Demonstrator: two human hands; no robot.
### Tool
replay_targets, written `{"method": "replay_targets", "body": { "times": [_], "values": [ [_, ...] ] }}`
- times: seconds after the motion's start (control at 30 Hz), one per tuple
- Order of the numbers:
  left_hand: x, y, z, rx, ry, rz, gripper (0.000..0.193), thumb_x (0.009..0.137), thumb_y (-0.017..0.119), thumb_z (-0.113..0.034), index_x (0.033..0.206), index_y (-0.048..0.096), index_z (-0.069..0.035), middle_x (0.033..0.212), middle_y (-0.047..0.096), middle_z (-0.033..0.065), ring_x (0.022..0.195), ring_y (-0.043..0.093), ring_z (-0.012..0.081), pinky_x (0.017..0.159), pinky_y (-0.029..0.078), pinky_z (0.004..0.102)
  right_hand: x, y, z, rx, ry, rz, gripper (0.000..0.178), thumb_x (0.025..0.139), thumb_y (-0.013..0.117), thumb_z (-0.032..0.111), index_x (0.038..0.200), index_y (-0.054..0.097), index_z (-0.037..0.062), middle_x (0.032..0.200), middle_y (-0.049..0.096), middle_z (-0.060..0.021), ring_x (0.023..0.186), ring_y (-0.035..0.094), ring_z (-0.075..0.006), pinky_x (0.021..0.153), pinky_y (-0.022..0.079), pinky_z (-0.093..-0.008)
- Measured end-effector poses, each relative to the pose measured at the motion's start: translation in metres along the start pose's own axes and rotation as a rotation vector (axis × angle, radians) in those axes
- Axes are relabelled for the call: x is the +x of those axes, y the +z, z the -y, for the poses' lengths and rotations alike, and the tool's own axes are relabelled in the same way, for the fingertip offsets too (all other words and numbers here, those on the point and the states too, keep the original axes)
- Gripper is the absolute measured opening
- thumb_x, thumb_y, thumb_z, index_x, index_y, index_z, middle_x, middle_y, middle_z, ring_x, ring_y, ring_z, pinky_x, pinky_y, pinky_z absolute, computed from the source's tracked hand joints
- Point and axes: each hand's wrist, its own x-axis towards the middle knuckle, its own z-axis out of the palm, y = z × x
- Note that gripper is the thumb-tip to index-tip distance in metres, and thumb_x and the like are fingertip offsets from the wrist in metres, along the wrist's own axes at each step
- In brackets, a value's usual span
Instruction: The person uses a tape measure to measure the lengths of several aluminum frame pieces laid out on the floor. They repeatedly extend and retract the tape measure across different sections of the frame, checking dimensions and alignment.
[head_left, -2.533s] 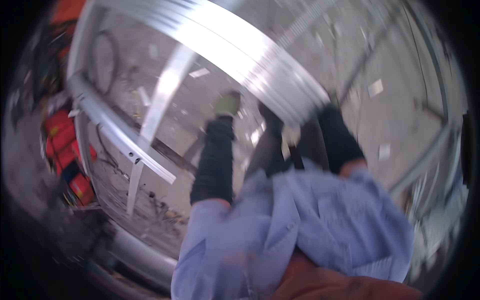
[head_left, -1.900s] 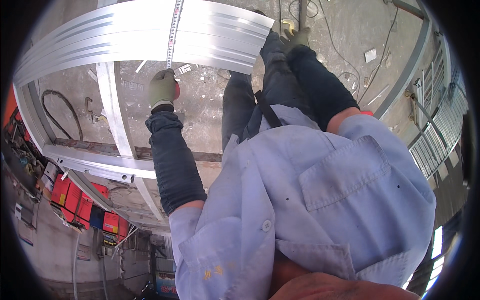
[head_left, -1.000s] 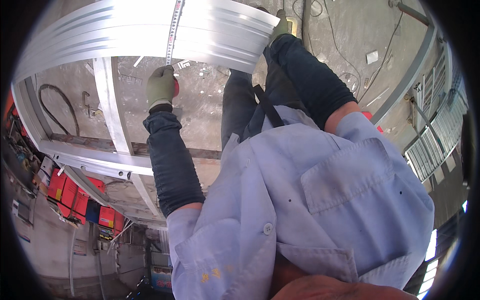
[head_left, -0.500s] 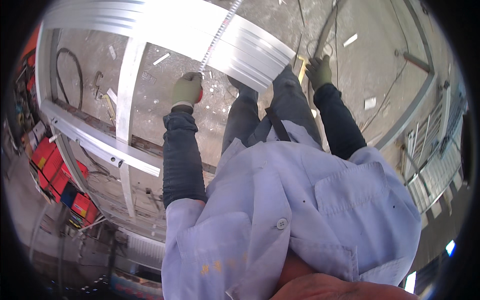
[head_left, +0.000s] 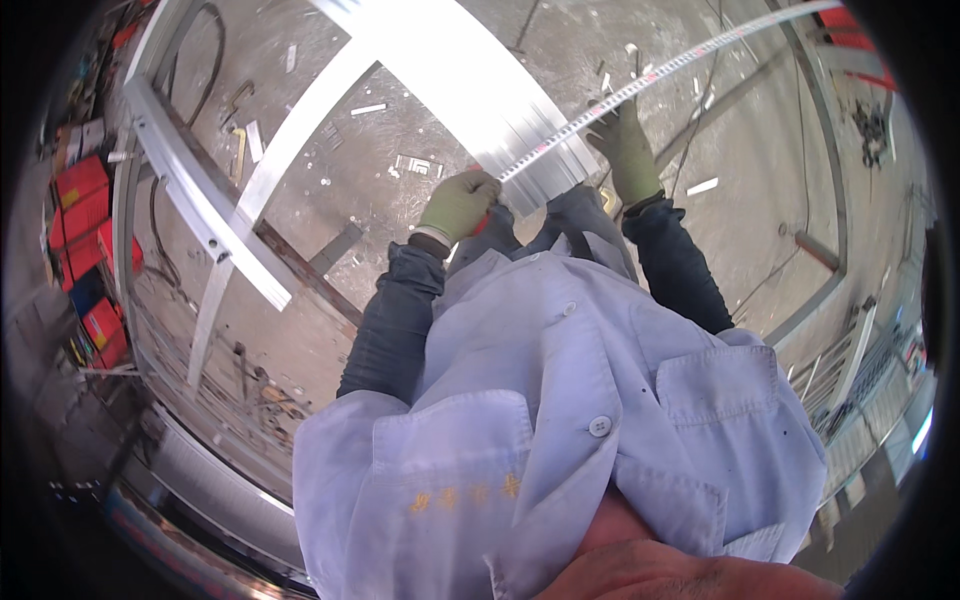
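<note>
Over grey concrete floor [head_left: 320, 190], the white tape measure [head_left: 700, 49] clasped by the green-gloved left hand [head_left: 458, 205] is swung rightward, so its line over the silver ribbed panel [head_left: 480, 90] is altered; the gloved right hand [head_left: 632, 155] is spread.

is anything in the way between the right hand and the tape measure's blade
Nothing visible is in the way: the extended blade passes close by the right hand, though whether they touch is unclear.

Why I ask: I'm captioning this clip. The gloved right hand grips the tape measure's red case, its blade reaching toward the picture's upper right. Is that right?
Wrong hand: the head view shows the left hand gripping the red case. The blade is as you say.
</note>
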Motion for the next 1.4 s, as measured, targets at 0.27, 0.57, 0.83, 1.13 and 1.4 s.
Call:
{"method": "replay_targets", "body": {
  "times": [0.27, 0.57, 0.83, 1.13, 1.4],
  "values": [
    [-0.037, 0.048, -0.028, -0.610, 0.082, -0.145, 0.031, 0.106, 0.063, -0.024, 0.114, 0.075, 0.003, 0.097, 0.078, 0.0090, 0.086, 0.072, 0.0168, 0.079, 0.058, 0.0298, -0.049, 0.103, 0.076, -0.106, 0.046, 0.499, 0.058, 0.117, 0.042, 0.036, 0.164, 0.036, 0.0006, 0.154, 0.056, -0.0181, 0.136, 0.060, -0.0250, 0.117, 0.048, -0.0384],
    [-0.074, 0.100, -0.047, -0.936, 0.061, -0.353, 0.033, 0.111, 0.058, -0.031, 0.120, 0.068, 0.000, 0.104, 0.072, 0.0107, 0.098, 0.073, 0.0223, 0.084, 0.058, 0.0343, -0.044, 0.125, 0.078, -0.250, 0.364, 0.860, 0.042, 0.113, 0.055, 0.031, 0.133, 0.066, -0.0038, 0.126, 0.073, -0.0139, 0.111, 0.070, -0.0204, 0.099, 0.056, -0.0323],
    [-0.120, 0.091, -0.033, -0.041, 0.034, -0.608, 0.058, 0.105, 0.054, -0.055, 0.130, 0.068, -0.005, 0.120, 0.073, 0.0203, 0.108, 0.072, 0.0346, 0.094, 0.055, 0.0422, -0.014, 0.090, 0.066, -0.381, 0.392, 0.895, 0.037, 0.111, 0.059, 0.032, 0.118, 0.066, -0.0038, 0.094, 0.069, -0.0071, 0.082, 0.065, -0.0156, 0.076, 0.055, -0.0305],
    [-0.052, -0.007, 0.006, -1.466, 0.098, -0.830, 0.076, 0.105, 0.054, -0.065, 0.140, 0.058, 0.002, 0.113, 0.073, 0.0150, 0.095, 0.071, 0.0228, 0.083, 0.057, 0.0369, -0.013, 0.056, 0.135, -0.701, 0.432, 0.942, 0.031, 0.111, 0.060, 0.029, 0.110, 0.068, -0.0012, 0.079, 0.063, -0.0025, 0.069, 0.059, -0.0110, 0.064, 0.048, -0.0278],
    [-0.053, -0.051, 0.087, -1.599, 0.193, -1.250, 0.057, 0.111, 0.049, -0.048, 0.130, 0.062, 0.004, 0.103, 0.075, 0.0176, 0.085, 0.074, 0.0261, 0.078, 0.061, 0.0396, 0.030, 0.072, 0.158, -0.987, 0.413, 1.009, 0.025, 0.111, 0.062, 0.024, 0.108, 0.071, 0.0016, 0.079, 0.065, -0.0008, 0.068, 0.058, -0.0086, 0.062, 0.048, -0.0273]
  ]
}}
